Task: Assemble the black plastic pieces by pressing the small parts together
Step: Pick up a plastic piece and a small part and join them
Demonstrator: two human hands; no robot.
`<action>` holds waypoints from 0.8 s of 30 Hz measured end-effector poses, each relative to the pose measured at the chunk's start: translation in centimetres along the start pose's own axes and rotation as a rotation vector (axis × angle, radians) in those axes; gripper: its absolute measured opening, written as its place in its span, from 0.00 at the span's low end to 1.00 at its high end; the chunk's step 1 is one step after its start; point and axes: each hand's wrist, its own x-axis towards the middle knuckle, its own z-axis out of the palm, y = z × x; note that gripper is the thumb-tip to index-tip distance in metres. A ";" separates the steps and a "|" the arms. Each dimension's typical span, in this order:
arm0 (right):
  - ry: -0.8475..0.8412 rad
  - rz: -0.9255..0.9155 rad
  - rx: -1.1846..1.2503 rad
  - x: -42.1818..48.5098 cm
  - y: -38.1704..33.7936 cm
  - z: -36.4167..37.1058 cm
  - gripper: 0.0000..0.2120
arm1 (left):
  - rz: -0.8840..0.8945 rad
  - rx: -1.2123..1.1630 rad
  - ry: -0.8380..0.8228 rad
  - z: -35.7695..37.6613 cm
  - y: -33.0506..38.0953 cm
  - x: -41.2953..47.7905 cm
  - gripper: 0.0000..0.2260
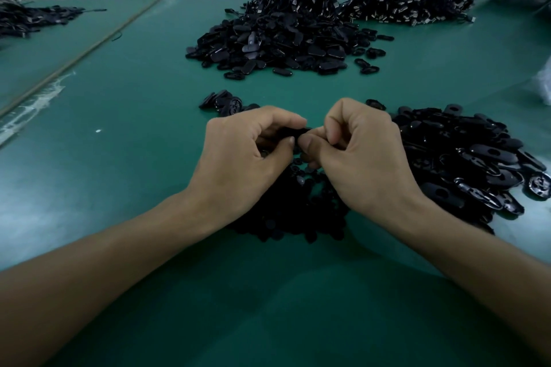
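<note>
While the left hand (247, 152) and right hand (357, 152) meet at frame centre, fingers curled and thumbs pinching one small black piece (293, 132) between them, apparently to press its halves together, loose pieces (465, 155) lie heaped at right for easy reach.

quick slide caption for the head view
Left hand and right hand pinch a small black plastic piece over a green table, among piles of black parts.
</note>
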 end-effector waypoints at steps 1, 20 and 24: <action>0.007 -0.001 -0.007 0.0 0.1 0.0 0.17 | 0.009 0.006 -0.005 0.0 0.0 0.0 0.11; -0.031 -0.006 -0.001 0.0 0.5 0.3 0.13 | 0.264 0.295 0.009 -0.4 -0.4 0.2 0.08; -0.109 0.040 0.137 0.1 0.4 0.3 0.10 | 0.290 0.352 0.001 -0.8 -0.7 0.4 0.07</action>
